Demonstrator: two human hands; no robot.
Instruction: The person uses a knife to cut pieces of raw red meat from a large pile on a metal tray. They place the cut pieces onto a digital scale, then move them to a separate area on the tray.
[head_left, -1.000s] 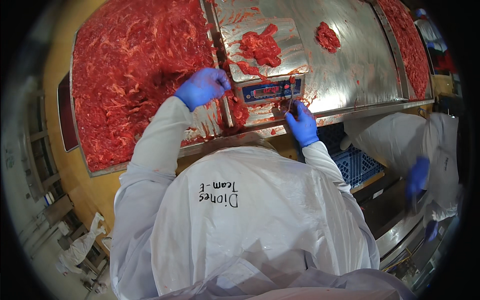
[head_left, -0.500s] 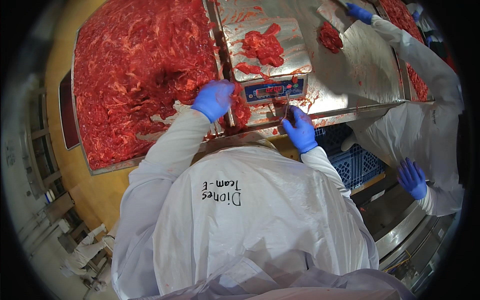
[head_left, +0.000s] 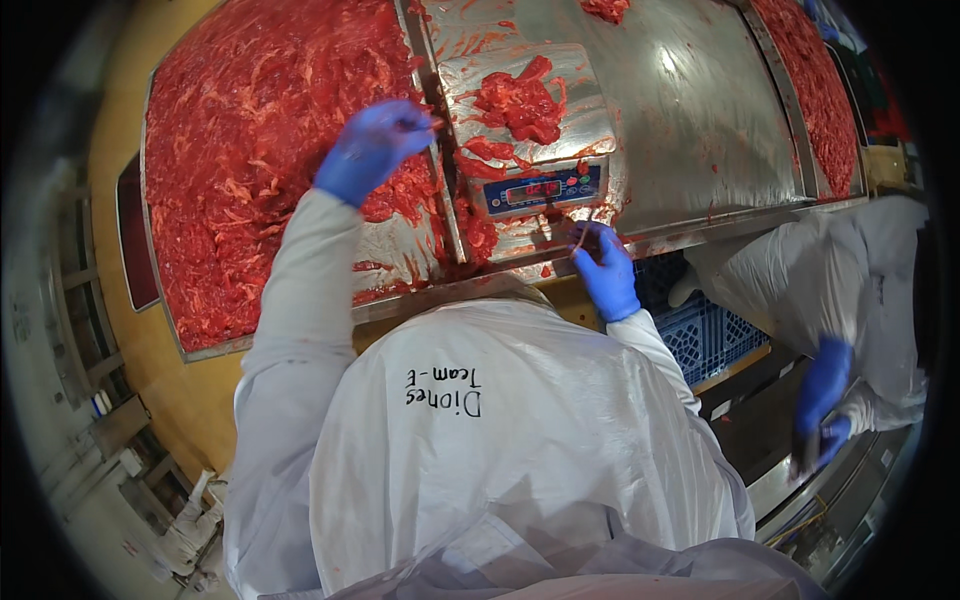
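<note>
My left hand [head_left: 375, 150], in a blue glove, is over the right side of a wide metal tray [head_left: 385, 258] of raw red meat [head_left: 255, 130]. Its fingers are pinched together, with a reddish speck by the tips; what they hold is unclear. My right hand [head_left: 606, 270], gloved in blue, is at the table's near edge, just below a digital scale [head_left: 545, 190]. Its fingers curl around something thin that I cannot make out. On the scale's steel plate lies a heap of meat [head_left: 522, 100], with a smaller strip [head_left: 488, 149] nearer the display.
A steel table [head_left: 690, 110] stretches right from the scale, a meat lump [head_left: 606, 9] at its far side. Another meat tray [head_left: 808, 90] lies beyond. Blue crates [head_left: 705, 330] stand below. At the right, a co-worker's gloved hands [head_left: 826, 395] meet around a dark object.
My left hand has lifted up and leftward off the tray's divider. My right hand stays near the scale, fingers more curled. The co-worker's far arm has left the table and come down to the other hand.
</note>
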